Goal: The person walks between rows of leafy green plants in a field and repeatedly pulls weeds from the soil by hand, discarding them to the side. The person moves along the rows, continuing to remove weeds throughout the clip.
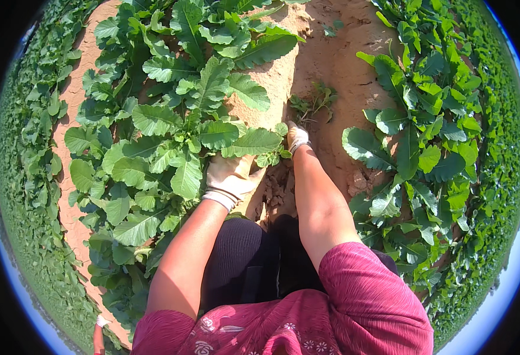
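Note:
My left hand [231, 175], in a pale work glove, reaches under the leaves of a broad-leaved green crop plant [189, 128]. Its thumb stands apart, while leaves hide the other fingertips. Over the furrow, my right hand [297, 137], also gloved, is just below a small weed [314, 103] with thin stems. Whether its fingers grip the stems cannot be made out. Between the two hands grows a small round-leaved weed [272, 154], close to the right wrist.
A sandy furrow [344, 84] runs ahead, with clods [277, 191] by my knees and a small seedling [333, 29] farther up. Another leafy row [415, 146] borders it on the right. At lower left shows another person's gloved hand [102, 320].

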Tool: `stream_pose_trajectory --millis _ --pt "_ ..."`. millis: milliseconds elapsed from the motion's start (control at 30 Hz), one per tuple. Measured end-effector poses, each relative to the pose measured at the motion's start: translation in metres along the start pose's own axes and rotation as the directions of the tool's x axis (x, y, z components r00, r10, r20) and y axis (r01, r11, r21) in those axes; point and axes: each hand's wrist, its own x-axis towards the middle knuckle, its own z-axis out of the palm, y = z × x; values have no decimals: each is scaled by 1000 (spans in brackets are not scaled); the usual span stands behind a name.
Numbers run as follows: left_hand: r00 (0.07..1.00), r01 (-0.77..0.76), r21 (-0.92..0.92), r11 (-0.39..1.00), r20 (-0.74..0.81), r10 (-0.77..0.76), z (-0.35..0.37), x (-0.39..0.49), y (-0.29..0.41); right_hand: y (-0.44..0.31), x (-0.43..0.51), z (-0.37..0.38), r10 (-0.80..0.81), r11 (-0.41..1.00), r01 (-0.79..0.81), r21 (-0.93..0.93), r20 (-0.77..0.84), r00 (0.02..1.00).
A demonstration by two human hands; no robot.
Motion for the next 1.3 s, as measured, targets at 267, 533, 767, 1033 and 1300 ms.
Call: stream_pose_trajectory --millis 267,533,767,1033,1300 --pt "971 31 -118 992 237 -2 -4 2 -3 15 -35 -1 -8 883 51 466 -94 996" --pt "997 -48 -46 998 -63 45 7 -2 -6 18 -155 -24 -236 932 188 309 123 964" --pt "992 -1 -89 996 124 12 7 -1 -8 31 -147 3 -376 915 314 255 250 892" --pt "992 -69 -101 993 -117 57 15 -1 -10 2 -130 0 23 931 -156 329 375 927" --pt "936 -130 -186 974 -346 59 33 -3 -6 12 -132 -17 21 949 -63 309 138 990"
